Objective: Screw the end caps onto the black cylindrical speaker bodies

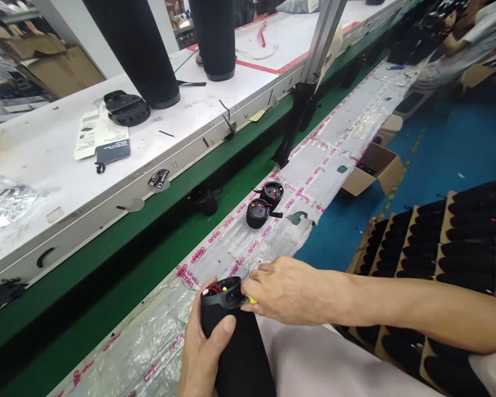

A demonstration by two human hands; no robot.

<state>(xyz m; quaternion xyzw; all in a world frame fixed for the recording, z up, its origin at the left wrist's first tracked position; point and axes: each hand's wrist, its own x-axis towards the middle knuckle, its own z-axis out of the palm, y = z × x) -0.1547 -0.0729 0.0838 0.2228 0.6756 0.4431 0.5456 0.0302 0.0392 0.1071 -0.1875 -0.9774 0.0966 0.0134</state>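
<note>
The left hand (202, 353) is closed around a black cylinder (242, 358), its thumb pressed to the matte body, which runs out of frame at the bottom. The cylinder sits just above the person's lap, tilted, with its ribbed top end (221, 292) open and red wires (214, 288) showing inside. The right hand (291, 289) comes across, half curled, fingers against that rim. A yellow piece (251, 299) peeks from under them; whether it is gripped is hard to tell.

Beyond lies a belt (235, 248) covered in creased, glossy tape printed in pink. Two black caps (264, 204) stand on it, close together. To the right, cardboard trays (467, 259) hold rows of black cylinders, cut off by the frame.

Farther off, on the white tabletop (66, 204), are printed cards (103, 135), a black moulded part (126, 107) and two tall black cylinders (213, 38), cropped at the top. A co-worker (473, 33) sits blurred at upper right.
</note>
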